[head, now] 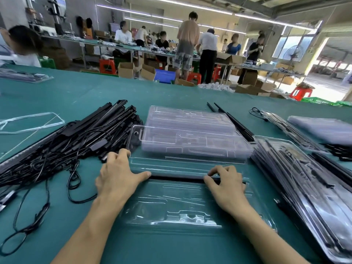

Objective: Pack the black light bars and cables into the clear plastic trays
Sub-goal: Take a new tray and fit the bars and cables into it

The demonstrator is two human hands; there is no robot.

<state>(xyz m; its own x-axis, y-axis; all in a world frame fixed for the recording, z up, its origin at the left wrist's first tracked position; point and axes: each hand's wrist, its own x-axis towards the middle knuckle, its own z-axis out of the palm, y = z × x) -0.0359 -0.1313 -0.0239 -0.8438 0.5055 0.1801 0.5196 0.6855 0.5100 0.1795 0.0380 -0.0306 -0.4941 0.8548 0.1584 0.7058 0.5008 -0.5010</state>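
A black light bar (177, 178) is lying in a clear tray (171, 212).
Right hand (225, 186) is pinching one end; left hand (117, 177), fingers relaxed, is thumb-pressing the other.

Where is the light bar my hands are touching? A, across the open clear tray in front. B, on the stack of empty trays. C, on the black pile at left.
A: the black light bar lies across the open clear tray, with the left hand and right hand at its ends.
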